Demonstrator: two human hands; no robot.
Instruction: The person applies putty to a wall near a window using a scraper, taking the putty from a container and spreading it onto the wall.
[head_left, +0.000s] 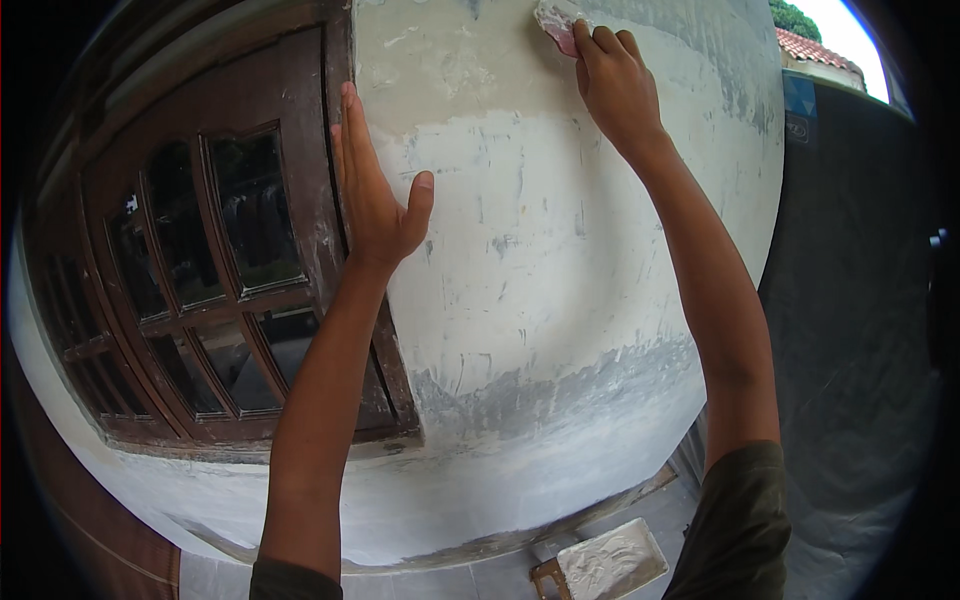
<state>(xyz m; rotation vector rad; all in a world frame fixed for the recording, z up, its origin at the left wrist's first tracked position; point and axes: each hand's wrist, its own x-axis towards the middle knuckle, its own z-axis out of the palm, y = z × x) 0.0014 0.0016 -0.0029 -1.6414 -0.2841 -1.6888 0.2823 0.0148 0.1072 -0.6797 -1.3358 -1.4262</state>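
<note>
Up at the top edge, the putty knife (556, 22) is partly cut off by the frame and half covered by fingers, so only a pale, plaster-smeared blade with a pinkish part shows; its handle cannot be made out. The wall (540, 260) is a patchy white, freshly skimmed in the middle and greyer, rougher along the bottom and upper right. A dark brown wooden window frame (200, 260) with small glass panes sits to the left, and a dark tarpaulin (850, 330) hangs to the right. Low down, a board heaped with white plaster (612, 560) rests near the floor. The right hand (612, 85) is curled closed around the putty knife, pressing it to the wall. The left hand (375, 190) lies flat and open, holding nothing, palm against the wall's edge beside the window frame.
</note>
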